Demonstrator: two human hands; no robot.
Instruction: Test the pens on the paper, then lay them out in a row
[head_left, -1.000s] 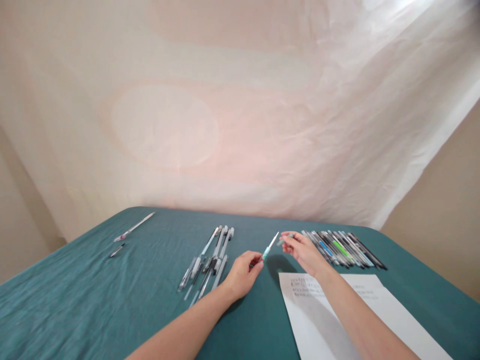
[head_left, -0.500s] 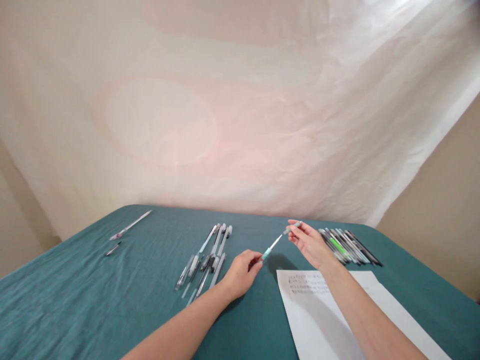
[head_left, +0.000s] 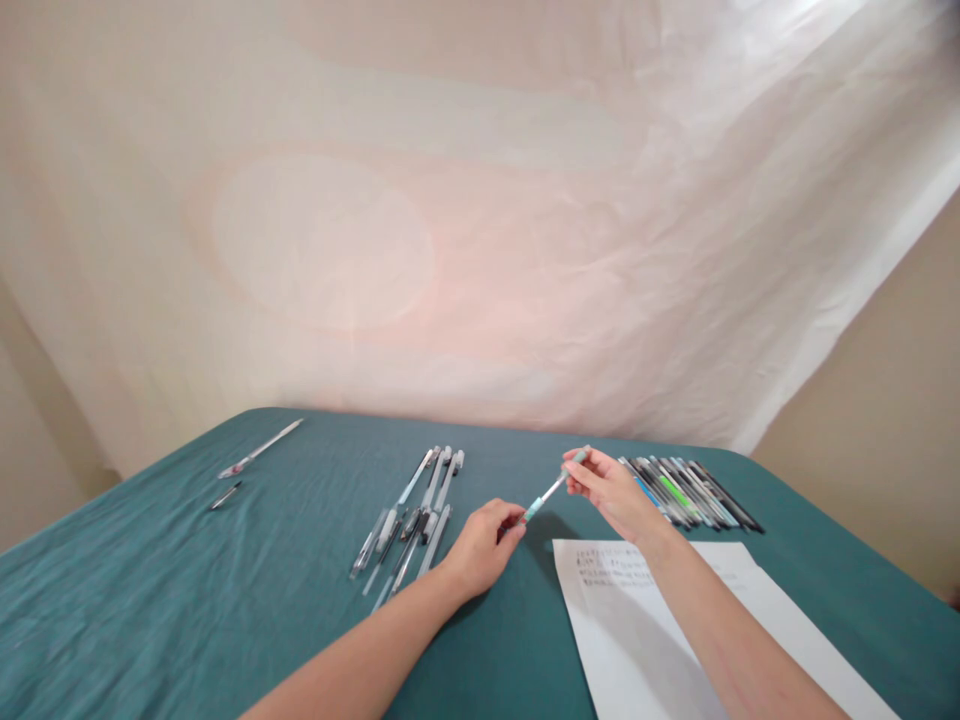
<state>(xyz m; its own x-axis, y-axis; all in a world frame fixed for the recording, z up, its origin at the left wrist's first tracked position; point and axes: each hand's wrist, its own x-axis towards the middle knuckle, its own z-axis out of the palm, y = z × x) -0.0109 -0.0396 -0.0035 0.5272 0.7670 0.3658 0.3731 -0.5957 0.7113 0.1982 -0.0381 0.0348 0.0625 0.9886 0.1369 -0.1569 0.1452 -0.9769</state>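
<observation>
Between my hands is a white and mint-green pen (head_left: 553, 489), slanting up to the right. My left hand (head_left: 487, 545) is closed around its lower end, just above the cloth. My right hand (head_left: 609, 490) pinches the pale green pen cap (head_left: 580, 455) at the upper end. The cap now meets the pen's tip; my fingers partly cover the join, so I cannot tell how far it is on. Left of my left hand lies a loose group of gel pens (head_left: 431, 500). Just beyond my right hand is a row of pens (head_left: 694, 492), one bright green.
Sheets of white paper (head_left: 622, 640) with handwritten lines lie under my right forearm. At the far left are a single clear pen (head_left: 262, 447) and a short dark cap (head_left: 226, 495). A dark green cloth (head_left: 187, 600) covers the table, and a pale curtain (head_left: 480, 250) hangs behind.
My right hand has moved slightly left and down with the cap, closing the gap to the pen's tip. My left hand has stayed in place with the pen.
</observation>
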